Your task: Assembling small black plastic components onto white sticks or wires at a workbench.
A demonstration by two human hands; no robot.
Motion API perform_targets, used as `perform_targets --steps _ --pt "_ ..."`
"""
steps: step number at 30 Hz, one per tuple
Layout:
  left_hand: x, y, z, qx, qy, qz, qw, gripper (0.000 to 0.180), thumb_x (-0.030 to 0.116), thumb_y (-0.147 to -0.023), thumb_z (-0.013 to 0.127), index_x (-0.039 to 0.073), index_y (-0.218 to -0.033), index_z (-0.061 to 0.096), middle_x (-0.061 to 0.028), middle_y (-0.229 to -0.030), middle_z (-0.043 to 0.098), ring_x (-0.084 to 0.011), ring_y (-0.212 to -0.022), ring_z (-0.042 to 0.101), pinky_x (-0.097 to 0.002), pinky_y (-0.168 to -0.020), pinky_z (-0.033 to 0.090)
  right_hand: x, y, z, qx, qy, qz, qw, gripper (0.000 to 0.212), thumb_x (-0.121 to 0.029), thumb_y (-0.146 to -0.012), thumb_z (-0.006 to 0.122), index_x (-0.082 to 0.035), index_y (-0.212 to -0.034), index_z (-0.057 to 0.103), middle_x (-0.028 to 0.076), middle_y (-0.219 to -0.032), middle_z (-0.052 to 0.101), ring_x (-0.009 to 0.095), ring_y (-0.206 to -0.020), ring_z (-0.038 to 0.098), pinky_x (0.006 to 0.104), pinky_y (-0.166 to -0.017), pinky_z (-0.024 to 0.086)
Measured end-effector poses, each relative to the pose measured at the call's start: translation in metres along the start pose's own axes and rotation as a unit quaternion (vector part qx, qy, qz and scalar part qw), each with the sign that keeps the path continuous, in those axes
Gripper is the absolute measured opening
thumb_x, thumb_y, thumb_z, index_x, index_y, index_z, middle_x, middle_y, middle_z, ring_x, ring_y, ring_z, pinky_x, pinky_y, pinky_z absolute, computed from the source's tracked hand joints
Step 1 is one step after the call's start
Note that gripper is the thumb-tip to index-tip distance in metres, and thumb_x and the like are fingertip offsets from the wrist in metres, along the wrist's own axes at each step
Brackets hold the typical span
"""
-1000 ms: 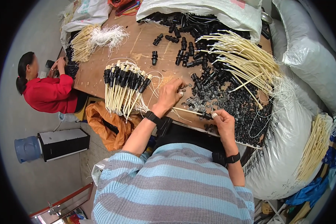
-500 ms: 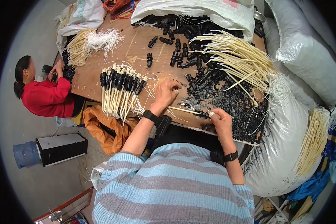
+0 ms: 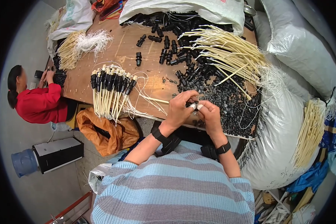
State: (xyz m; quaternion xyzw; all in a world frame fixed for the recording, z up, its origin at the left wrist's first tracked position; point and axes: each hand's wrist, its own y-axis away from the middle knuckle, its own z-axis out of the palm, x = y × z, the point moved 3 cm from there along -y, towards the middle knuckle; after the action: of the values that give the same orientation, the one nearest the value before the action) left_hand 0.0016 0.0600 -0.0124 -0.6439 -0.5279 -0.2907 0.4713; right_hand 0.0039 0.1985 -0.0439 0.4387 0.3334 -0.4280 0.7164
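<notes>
Hands, left (image 3: 180,107) and right (image 3: 210,114), each grip pinching 1 cream tube (image 3: 157,100) (thin, pale) and a small black connector (image 3: 194,101).

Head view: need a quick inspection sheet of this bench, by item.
Surface: wooden table, largely covered with parts.
Job's things: cream tube in the left hand; small black piece pinched between both hands.
Clutter: row of black-capped tubes, loose black connectors, heap of small black parts, loose cream tubes.
Grippers: left hand and right hand meet, fingertips together at the table edge.
Cables: thin white strings on a tube bundle.
Surroundings: white sacks, person in red at the table's left end, blue water jug.
</notes>
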Motion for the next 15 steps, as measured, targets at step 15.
perform_targets --steps 15 --pt "-0.024 0.001 0.000 -0.040 0.047 -0.136 0.989 0.016 0.003 -0.069 0.068 0.005 -0.085 0.072 -0.0063 -0.072 0.066 -0.0143 -0.065 0.062 -0.0266 -0.060 0.048 -0.007 0.001 -0.002 0.041 0.318 -0.193 0.927 0.008 -0.010 -0.086 0.065 -0.002 -0.088 0.066 0.001 -0.057 0.056 0.004 -0.054 0.051 0.0244 -0.050 0.040"
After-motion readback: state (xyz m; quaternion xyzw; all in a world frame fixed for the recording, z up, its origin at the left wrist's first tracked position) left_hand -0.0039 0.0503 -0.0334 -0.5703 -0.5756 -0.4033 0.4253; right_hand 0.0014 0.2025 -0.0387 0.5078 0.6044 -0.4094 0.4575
